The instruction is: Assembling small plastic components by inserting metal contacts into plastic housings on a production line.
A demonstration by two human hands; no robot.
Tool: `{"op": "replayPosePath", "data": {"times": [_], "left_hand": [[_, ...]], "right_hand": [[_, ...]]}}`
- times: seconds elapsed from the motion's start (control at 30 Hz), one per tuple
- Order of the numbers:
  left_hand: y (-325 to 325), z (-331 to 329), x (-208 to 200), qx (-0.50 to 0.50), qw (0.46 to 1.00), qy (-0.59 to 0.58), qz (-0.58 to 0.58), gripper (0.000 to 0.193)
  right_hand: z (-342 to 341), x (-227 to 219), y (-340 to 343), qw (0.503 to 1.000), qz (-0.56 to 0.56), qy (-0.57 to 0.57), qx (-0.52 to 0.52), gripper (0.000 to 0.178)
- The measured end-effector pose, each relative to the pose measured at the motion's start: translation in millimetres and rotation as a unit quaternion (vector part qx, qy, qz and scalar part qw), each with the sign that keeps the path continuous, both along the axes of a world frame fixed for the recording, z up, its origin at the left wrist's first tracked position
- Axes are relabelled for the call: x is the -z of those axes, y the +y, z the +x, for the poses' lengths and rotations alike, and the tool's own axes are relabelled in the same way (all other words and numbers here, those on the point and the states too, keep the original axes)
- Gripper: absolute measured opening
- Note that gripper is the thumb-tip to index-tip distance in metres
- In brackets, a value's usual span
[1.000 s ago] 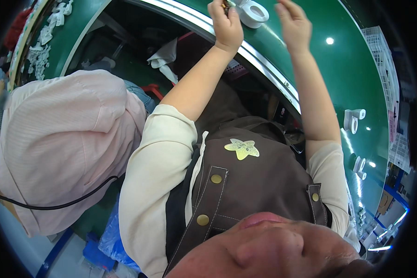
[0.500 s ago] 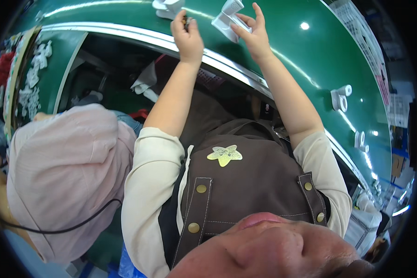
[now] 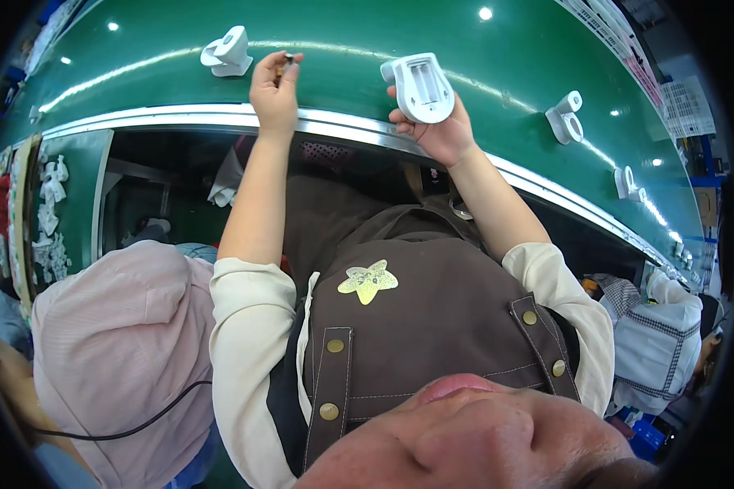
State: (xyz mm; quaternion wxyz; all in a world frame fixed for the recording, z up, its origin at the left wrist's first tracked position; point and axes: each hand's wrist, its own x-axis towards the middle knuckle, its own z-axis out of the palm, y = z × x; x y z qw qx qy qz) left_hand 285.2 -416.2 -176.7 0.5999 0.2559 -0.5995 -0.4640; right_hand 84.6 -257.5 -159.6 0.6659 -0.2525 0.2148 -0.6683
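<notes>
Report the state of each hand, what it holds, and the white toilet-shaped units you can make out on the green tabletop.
Left hand: grip closed
Small dark-and-orange pieces: held in left hand, mostly hidden
Right hand: grip closed
Held toilet-shaped unit: base compartment uncovered, facing camera
Left toilet-shaped unit: on tabletop, unheld
Nearer right unit: on tabletop, unheld
Farther right unit: on tabletop, unheld

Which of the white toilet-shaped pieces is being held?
The white piece in the right hand, its hollowed side facing the camera; the others rest on the green table.
</notes>
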Motion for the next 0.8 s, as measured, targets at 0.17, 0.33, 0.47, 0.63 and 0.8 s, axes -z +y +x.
{"op": "replayPosePath", "data": {"times": [0.17, 0.33, 0.47, 0.63, 0.8], "left_hand": [[72.2, -31.9, -33.7, 0.244, 0.965, 0.038, 0.093, 0.019], [97.7, -48.6, -43.0, 0.282, 0.946, 0.062, 0.147, 0.016], [95.0, -49.0, -39.0, 0.235, 0.967, 0.032, 0.093, 0.014], [89.2, -46.8, -35.7, 0.206, 0.978, -0.006, 0.026, 0.013], [97.5, -41.9, -49.7, 0.123, 0.981, -0.136, -0.063, 0.018]], "right_hand": [[5.3, 4.9, 12.4, 0.997, 0.077, 0.030, 0.008, 0.055], [16.5, -1.0, 10.7, 0.995, 0.057, 0.063, 0.047, 0.050], [15.0, 4.0, 8.7, 0.996, 0.051, 0.059, 0.031, 0.050], [17.9, -0.2, 8.4, 0.994, 0.036, 0.097, 0.038, 0.057], [19.7, 12.9, 3.8, 0.993, 0.010, 0.091, 0.081, 0.060]]}}
